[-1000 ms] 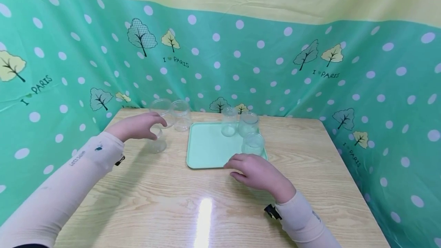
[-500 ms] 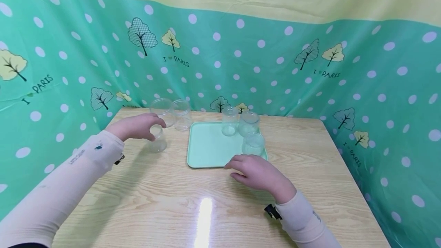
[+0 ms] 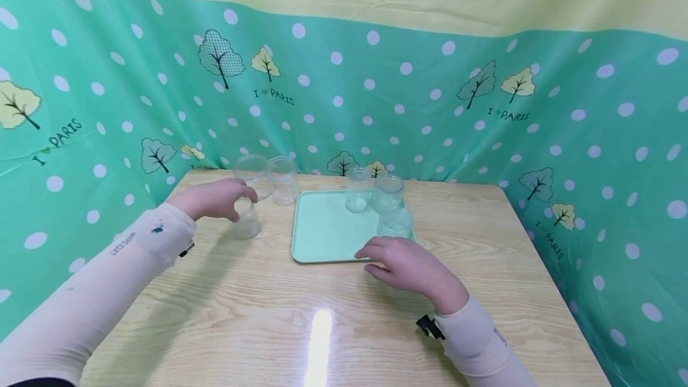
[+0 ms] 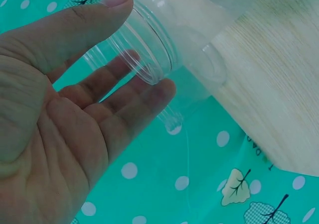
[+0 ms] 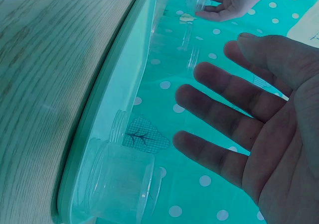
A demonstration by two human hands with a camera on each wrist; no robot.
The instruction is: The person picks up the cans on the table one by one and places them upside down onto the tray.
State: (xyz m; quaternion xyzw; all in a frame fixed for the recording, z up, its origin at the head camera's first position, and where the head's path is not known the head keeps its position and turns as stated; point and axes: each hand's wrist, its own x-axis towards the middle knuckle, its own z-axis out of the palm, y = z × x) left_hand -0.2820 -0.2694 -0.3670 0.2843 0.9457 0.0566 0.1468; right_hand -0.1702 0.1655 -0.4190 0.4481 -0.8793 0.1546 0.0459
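Note:
At the table's left, my left hand (image 3: 215,199) reaches over a small clear plastic jar (image 3: 248,226) standing upright, with thumb and fingers on opposite sides of its rim. The left wrist view shows the jar's threaded neck (image 4: 149,47) between the thumb and the fingertips. My right hand (image 3: 411,267) hovers over the front right edge of a light green tray (image 3: 322,232), holding nothing; its fingers (image 5: 214,104) are spread and nearly straight in the right wrist view. The nearest thing to it is a short clear jar (image 3: 395,224) on the tray.
Two more clear jars stand on the tray, a slim one (image 3: 357,190) and a wider one (image 3: 388,194). Behind my left hand are a large clear jar (image 3: 254,172) and a tall one (image 3: 283,181). A patterned green curtain (image 3: 344,88) closes off the wooden table's (image 3: 258,315) back and sides.
My left hand has lowered slightly onto the jar's rim, its thumb and fingers closing in around it. The right hand has shifted a little to the right. All the jars stay put.

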